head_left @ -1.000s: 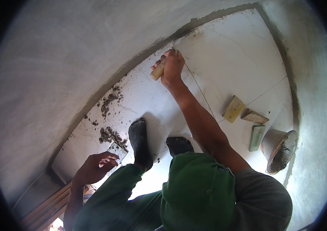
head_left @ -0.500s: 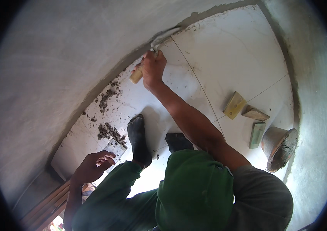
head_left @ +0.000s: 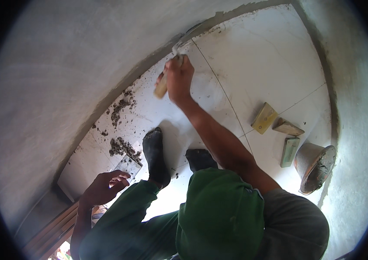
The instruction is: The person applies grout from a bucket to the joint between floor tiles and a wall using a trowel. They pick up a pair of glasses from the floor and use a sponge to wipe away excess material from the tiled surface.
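Observation:
My right hand [head_left: 178,78] is wrapped round the wooden handle of a trowel [head_left: 161,89]. The trowel's pale metal neck points away from me to the foot of the grey wall, and its blade is hard to make out against the dark mortar strip [head_left: 149,60] there. At lower left my left hand [head_left: 104,187] hangs in the air by my knee, holding nothing, with its fingers loosely bent and apart. Near its fingertips a flat greyish plate [head_left: 129,167] lies on the floor, partly covered by mortar crumbs [head_left: 121,147].
On the white tiled floor [head_left: 257,52] at right lie a yellow block [head_left: 264,118], a wooden wedge-shaped block [head_left: 288,127] and a green block [head_left: 289,152]. A mortar-smeared bucket [head_left: 314,167] tilts beside them near the right wall. Dark-covered feet [head_left: 155,151] stand mid-floor. Wooden slats [head_left: 54,232] are at lower left.
My right hand and the trowel have shifted slightly right, and the handle has swung a little more upright in view. My left hand has stayed in place.

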